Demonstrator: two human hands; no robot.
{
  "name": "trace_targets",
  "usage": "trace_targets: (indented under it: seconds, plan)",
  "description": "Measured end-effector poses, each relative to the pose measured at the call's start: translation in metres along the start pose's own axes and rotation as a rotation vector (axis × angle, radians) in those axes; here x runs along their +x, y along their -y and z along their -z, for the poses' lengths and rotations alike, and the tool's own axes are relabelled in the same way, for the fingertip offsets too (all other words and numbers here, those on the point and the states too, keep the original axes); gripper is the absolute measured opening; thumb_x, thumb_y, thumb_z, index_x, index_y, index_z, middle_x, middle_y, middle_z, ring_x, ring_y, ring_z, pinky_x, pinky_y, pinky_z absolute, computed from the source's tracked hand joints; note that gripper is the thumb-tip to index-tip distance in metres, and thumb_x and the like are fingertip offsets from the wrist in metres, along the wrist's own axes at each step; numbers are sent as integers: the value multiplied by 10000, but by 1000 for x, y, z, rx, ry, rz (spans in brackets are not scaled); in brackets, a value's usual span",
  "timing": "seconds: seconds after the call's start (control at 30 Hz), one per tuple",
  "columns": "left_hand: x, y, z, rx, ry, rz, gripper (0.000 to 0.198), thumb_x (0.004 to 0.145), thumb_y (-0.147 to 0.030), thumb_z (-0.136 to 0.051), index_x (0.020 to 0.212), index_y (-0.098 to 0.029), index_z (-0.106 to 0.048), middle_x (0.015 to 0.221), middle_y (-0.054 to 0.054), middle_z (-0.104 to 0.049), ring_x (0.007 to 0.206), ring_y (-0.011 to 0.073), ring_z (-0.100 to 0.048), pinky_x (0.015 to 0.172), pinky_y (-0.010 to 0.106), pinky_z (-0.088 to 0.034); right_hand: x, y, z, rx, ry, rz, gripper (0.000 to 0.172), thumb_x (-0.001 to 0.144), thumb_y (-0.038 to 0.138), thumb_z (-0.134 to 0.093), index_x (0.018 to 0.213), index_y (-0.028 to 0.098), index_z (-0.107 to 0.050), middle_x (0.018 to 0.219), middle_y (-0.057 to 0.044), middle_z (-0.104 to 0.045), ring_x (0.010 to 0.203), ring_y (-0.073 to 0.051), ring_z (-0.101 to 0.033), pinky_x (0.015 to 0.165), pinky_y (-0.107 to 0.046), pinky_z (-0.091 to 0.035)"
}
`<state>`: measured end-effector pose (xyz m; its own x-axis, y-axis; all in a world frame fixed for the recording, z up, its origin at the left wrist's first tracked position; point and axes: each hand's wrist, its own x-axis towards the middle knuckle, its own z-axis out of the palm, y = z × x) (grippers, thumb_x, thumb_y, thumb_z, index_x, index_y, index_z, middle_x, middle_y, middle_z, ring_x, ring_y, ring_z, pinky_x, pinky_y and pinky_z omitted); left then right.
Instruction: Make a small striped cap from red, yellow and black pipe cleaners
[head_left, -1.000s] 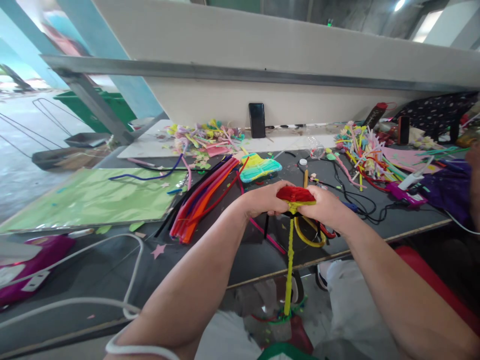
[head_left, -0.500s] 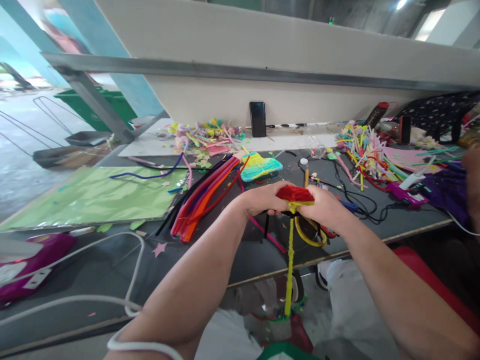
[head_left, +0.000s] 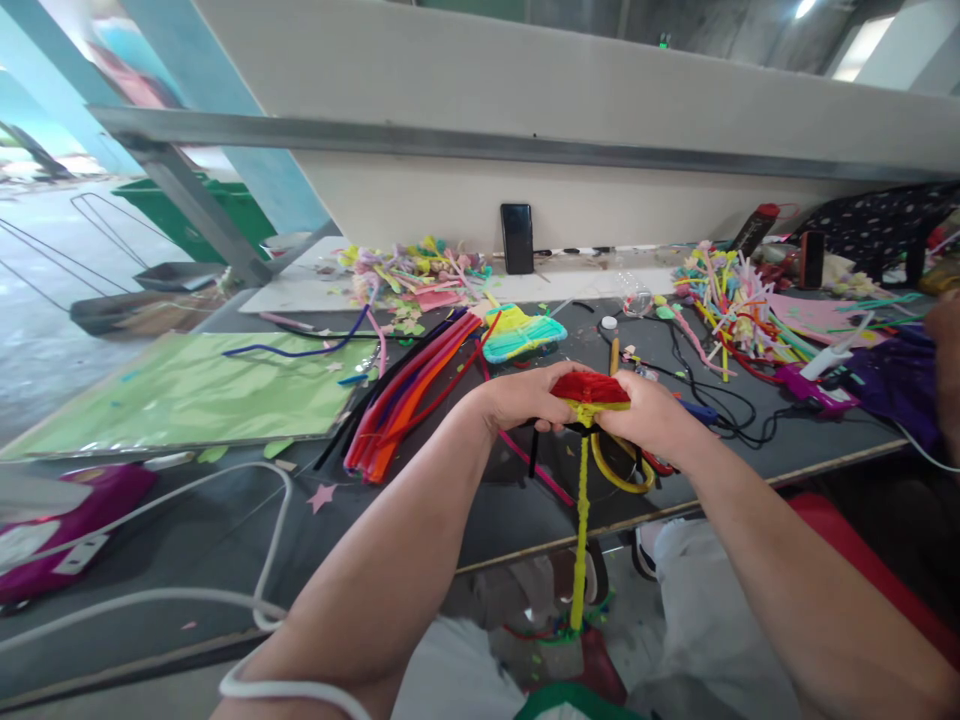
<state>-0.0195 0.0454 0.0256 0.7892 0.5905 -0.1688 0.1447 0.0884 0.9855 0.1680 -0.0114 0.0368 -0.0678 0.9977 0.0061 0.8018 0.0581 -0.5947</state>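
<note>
Between my two hands is a fuzzy red pipe-cleaner piece (head_left: 589, 387) with a yellow edge. From its underside a yellow twisted stem (head_left: 581, 530) hangs down past the table's front edge. My left hand (head_left: 536, 395) is closed on the piece's left side, thumb and fingers pinching it. On the right side my right hand (head_left: 641, 408) grips it the same way. Some fingertips are hidden behind the piece. Just beyond my hands lies a yellow and turquoise fuzzy shape (head_left: 523, 333). A yellow ring (head_left: 622, 470) rests below my right hand.
A bundle of red, orange and black pipe cleaners (head_left: 409, 410) lies left of my hands. Further left are a green sheet (head_left: 187, 390) and a magenta device (head_left: 82, 520) with a white cable (head_left: 270, 540). A phone (head_left: 517, 238) leans at the back. Pipe-cleaner pieces (head_left: 724, 290) heap at right.
</note>
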Motion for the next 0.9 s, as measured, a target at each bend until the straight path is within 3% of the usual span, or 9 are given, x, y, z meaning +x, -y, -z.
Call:
trace_targets:
  seconds: [0.57,0.9]
  plan:
    - [2,-4,-9,128,-129,18,740,585,-88,-598,1296,-197,-425,695,-36,-532,471,57,-415,398,165,-278,0,-1,0,-18,-10,-2,152,661,287,-592,783,215,-539,701,3,-624,647,-155,-562,531,-232,-348]
    - [5,-4,-13,214,-206,24,866,550,-77,-561,1378,-252,-375,884,22,-581,497,53,-431,406,165,-277,1,-4,-1,-31,-33,3,154,664,303,-600,775,216,-538,725,-6,-646,676,-168,-588,538,-234,-353]
